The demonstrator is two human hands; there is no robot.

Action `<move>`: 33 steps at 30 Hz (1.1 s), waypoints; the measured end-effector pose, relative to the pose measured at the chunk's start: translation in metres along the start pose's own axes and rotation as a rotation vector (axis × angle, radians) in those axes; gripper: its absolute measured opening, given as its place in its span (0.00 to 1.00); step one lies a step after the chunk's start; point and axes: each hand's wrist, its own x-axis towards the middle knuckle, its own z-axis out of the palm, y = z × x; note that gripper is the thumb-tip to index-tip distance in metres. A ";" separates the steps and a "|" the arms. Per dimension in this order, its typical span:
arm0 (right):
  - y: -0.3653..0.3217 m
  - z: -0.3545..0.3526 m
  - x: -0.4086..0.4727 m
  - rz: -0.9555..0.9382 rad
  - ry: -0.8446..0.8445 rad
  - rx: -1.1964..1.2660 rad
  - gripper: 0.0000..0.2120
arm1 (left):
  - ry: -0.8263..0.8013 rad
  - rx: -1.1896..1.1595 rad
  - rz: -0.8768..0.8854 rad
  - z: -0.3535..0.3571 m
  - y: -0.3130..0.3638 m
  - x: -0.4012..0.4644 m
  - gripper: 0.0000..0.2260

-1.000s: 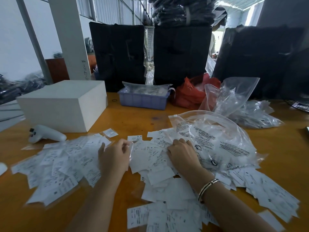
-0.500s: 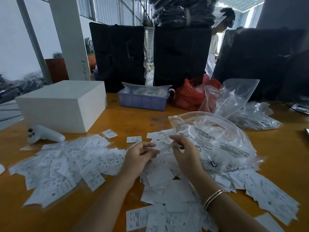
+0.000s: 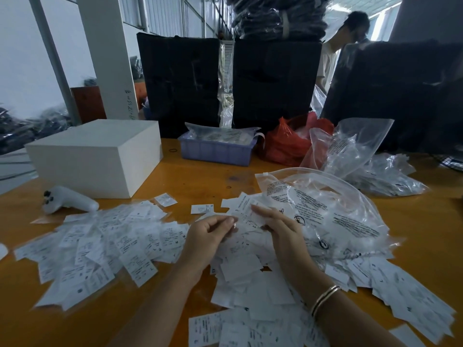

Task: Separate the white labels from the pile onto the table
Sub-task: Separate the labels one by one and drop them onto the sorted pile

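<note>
Here both hands, left and right, pinch thin rectangular paper labels above the pile.

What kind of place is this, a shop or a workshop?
Probably a garment packing warehouse: size-marked white labels spread over the table, clear plastic bags, and plastic-wrapped dark bundles stacked on big black bags.

Dim indoor light, daylight glare from upper right opening, soft shadows, wide-angle bending at edges, slight blur throughout

labels crowd table, bare beyond them.
</note>
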 end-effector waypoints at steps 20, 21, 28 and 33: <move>-0.002 0.002 0.000 -0.031 0.127 -0.017 0.20 | -0.070 -0.036 0.063 0.000 -0.004 0.001 0.14; -0.002 0.002 0.000 -0.040 0.130 -0.031 0.21 | -0.069 -0.043 0.066 0.000 -0.004 0.001 0.14; -0.003 0.008 -0.004 -0.053 0.001 -0.171 0.11 | -0.046 0.079 0.075 0.003 0.002 -0.001 0.20; 0.001 0.012 -0.001 -0.095 -0.012 -0.463 0.07 | -0.047 0.044 0.008 0.003 0.002 -0.001 0.23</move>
